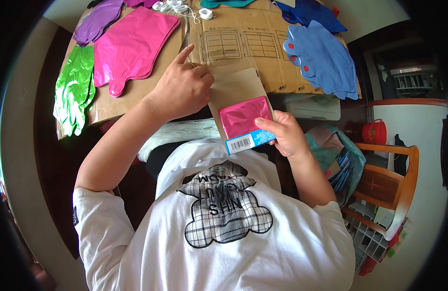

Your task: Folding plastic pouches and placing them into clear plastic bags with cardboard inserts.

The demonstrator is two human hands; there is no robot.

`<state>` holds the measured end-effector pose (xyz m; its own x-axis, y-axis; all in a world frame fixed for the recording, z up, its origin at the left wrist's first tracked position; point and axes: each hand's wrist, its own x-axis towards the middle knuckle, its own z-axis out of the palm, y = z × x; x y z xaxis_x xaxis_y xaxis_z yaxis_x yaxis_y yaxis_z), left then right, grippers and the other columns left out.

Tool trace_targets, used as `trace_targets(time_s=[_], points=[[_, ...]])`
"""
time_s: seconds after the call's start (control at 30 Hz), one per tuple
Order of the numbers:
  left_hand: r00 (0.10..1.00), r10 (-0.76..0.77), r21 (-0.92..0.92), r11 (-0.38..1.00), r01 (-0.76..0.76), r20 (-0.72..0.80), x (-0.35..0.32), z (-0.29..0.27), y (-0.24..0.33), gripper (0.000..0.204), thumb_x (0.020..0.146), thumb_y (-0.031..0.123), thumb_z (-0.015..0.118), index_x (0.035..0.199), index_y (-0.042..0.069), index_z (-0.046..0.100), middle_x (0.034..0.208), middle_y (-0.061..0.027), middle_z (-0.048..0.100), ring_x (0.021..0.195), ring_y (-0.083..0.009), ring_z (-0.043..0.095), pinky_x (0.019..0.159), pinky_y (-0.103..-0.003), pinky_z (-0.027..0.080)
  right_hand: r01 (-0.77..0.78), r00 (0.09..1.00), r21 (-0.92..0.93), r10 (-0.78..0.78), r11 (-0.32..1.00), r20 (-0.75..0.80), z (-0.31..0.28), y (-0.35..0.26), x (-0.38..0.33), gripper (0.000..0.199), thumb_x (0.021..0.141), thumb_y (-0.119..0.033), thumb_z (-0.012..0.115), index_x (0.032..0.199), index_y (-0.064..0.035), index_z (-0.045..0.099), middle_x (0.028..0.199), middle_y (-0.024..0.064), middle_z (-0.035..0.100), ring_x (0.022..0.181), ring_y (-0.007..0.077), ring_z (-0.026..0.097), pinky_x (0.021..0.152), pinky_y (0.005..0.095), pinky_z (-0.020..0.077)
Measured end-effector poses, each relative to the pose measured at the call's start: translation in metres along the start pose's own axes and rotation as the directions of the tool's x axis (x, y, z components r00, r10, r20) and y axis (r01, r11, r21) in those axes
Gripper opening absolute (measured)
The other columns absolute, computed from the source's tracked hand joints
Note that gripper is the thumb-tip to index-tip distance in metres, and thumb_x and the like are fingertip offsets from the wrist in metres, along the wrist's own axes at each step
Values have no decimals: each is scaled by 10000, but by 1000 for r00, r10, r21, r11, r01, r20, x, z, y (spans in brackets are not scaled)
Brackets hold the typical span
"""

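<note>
Brown card sleeve (237,89) held upright in front of the chest, long axis running from the near, lower end up and slightly away toward the desk (243,43). Folded pink foil balloon (243,116) sitting in the lower half of the sleeve, a blue strip with a barcode (247,141) just under it at the near end.

Right hand (288,137) clamped on the lower right corner: thumb (267,123) pressed flat over the foil's right edge, remaining fingers probably behind the card, hidden from view. Left hand (183,89) closed on the sleeve's upper left edge, knuckles bunched, index finger (185,52) pointing free toward the far side. Exact pinch there cannot be told, since the fingertips are tucked under the palm.

So: foil lying directly left of the right grip and below-right of the left grip, between the two. Right grip the nearer one, already touching the foil; left grip touching card only, by the look of it.

Beyond the left grip, flat on the cardboard-covered desk: a pink balloon stack (132,46), a purple one (95,22) further left, a green one (73,89) hanging over the edge. Beyond the right grip: blue balloons (323,58). White rings (178,7) at the far edge. Wooden chair (389,184) well right of the right grip
</note>
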<state>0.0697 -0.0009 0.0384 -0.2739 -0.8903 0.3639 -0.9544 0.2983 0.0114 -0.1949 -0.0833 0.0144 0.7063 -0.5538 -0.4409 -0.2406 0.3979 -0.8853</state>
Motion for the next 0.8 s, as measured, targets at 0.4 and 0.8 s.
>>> trace_targets(time_s=[0.4, 0.8], points=[[999, -8, -45, 999, 6, -43, -10, -2, 4, 71, 743, 77, 644, 774, 68, 581, 875, -50, 662, 799, -201, 658, 1027, -477, 398, 21, 999, 95, -18, 995, -42, 15, 15, 18, 182, 832, -250, 684, 839, -72, 647, 692, -27, 625, 548, 15, 515, 464, 164, 389], [994, -106, -255, 962, 94, -33, -22, 1, 1, 374, 742, 126, 677, 1104, 56, 617, 1191, -135, 591, 1170, -301, 533, 1049, -494, 357, 61, 993, 137, -47, 989, -105, 22, 19, 17, 194, 839, -270, 684, 866, -81, 649, 724, -29, 635, 570, 13, 537, 457, 166, 394]])
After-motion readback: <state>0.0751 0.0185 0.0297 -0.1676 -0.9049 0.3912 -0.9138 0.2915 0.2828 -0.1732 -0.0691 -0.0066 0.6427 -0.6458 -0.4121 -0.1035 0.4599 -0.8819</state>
